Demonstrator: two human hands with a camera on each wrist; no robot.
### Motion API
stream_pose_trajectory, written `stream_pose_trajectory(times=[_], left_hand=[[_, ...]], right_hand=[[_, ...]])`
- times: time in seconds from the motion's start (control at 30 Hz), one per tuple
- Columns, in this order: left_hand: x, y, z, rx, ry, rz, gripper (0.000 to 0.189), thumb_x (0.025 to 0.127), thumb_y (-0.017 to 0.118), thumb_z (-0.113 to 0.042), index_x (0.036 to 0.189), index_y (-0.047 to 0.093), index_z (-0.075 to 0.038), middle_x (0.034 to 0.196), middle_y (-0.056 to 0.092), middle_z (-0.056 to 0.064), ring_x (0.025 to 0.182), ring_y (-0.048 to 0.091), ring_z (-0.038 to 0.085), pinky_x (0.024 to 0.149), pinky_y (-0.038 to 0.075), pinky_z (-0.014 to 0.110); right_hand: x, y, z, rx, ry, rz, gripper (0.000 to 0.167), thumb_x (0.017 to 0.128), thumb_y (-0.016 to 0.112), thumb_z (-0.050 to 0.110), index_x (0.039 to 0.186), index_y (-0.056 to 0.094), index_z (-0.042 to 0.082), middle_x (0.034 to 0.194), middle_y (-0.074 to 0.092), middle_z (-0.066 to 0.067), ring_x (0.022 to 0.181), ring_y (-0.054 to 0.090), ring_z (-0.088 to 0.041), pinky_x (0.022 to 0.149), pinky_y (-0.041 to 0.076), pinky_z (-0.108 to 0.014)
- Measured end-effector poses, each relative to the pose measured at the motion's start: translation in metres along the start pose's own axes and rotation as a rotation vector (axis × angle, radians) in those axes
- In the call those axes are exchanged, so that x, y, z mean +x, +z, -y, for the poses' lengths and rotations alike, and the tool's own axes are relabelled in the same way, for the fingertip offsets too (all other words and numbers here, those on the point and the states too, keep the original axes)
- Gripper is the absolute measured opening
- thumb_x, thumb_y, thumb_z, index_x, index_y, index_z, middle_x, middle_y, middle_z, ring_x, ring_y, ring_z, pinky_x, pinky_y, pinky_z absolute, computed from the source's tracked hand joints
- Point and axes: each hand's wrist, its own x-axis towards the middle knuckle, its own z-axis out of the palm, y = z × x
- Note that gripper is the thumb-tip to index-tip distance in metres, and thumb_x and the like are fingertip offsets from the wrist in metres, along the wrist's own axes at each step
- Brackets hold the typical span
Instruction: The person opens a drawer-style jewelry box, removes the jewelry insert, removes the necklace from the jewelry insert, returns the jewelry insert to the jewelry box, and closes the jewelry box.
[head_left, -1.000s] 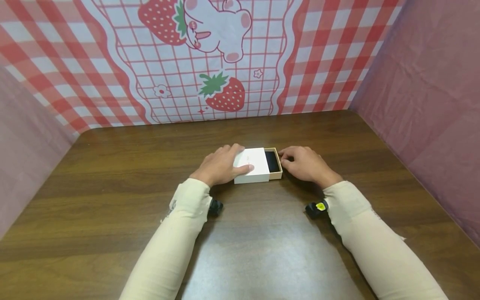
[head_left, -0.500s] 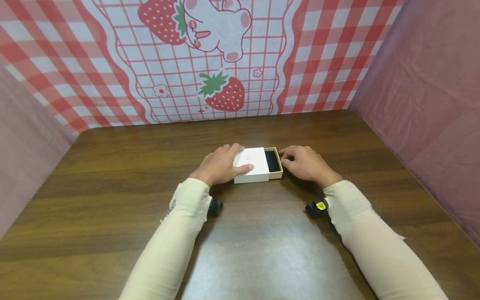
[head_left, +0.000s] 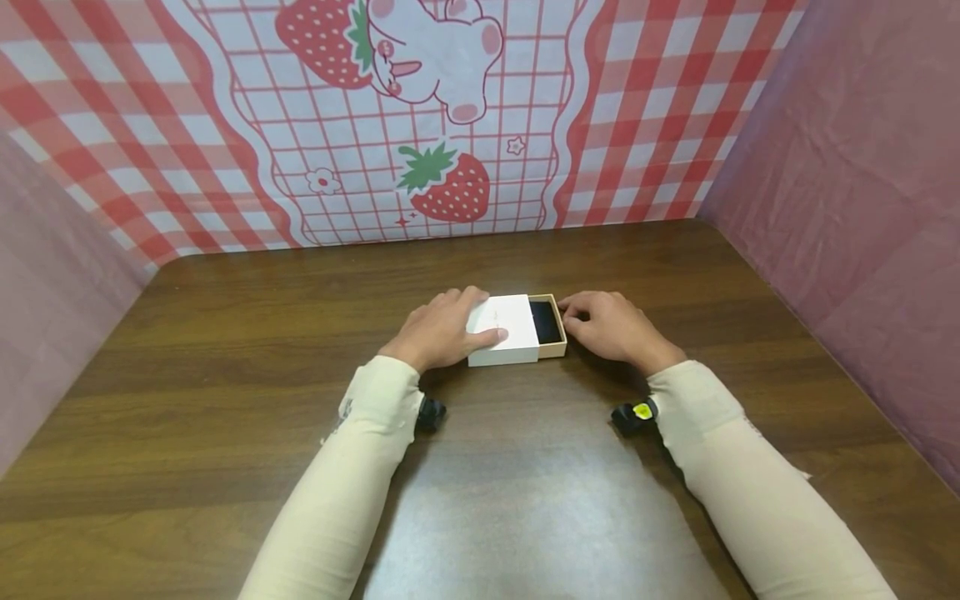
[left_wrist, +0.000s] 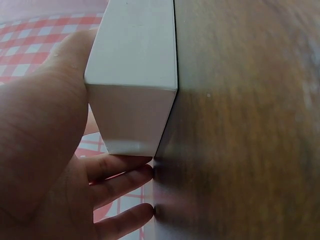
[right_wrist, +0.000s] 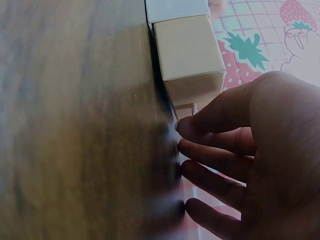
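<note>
A white box sleeve lies flat on the table, with its tan inner drawer partly out of the right end. Something black fills the visible part of the drawer; its kind cannot be told. My left hand grips the sleeve, thumb on top and fingertips at the far side. At the drawer's end, my right hand pinches a small pull tab between thumb and forefinger, as the right wrist view shows. The other right fingers rest with their tips on the table.
The brown wooden table extends around the box on all sides. A red checked cloth with strawberries hangs along the back edge. Pink cloth hangs at the right, and paler cloth at the left.
The tan drawer has slid very slightly to the right out of the sleeve. My left hand and the sleeve have stayed in place.
</note>
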Motion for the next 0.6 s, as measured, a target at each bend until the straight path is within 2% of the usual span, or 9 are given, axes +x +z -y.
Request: stream_pose_trajectory(times=[0.4, 0.6], left_hand=[[-0.0008, -0.0005, 0.0001, -0.002, -0.010, 0.009, 0.075, 0.091, 0.057, -0.067, 0.148, 0.044, -0.019, 0.141, 0.052, 0.007, 0.126, 0.049, 0.024, 0.102, 0.043, 0.051], [0.0001, -0.0001, -0.0001, -0.005, -0.017, 0.014, 0.075, 0.091, 0.057, -0.067, 0.148, 0.044, -0.019, 0.142, 0.051, 0.007, 0.128, 0.048, 0.024, 0.103, 0.042, 0.051]], right_hand=[[-0.0021, -0.0019, -0.0012, -0.002, 0.019, 0.002, 0.019, 0.097, 0.057, 0.017, 0.102, 0.073, 0.009, 0.130, 0.065, -0.011, 0.105, 0.057, -0.027, 0.094, 0.045, -0.050], [-0.0031, -0.0029, -0.0008, -0.008, 0.018, -0.003, 0.018, 0.096, 0.057, 0.016, 0.100, 0.073, 0.009, 0.130, 0.065, -0.011, 0.104, 0.057, -0.027, 0.094, 0.045, -0.050]])
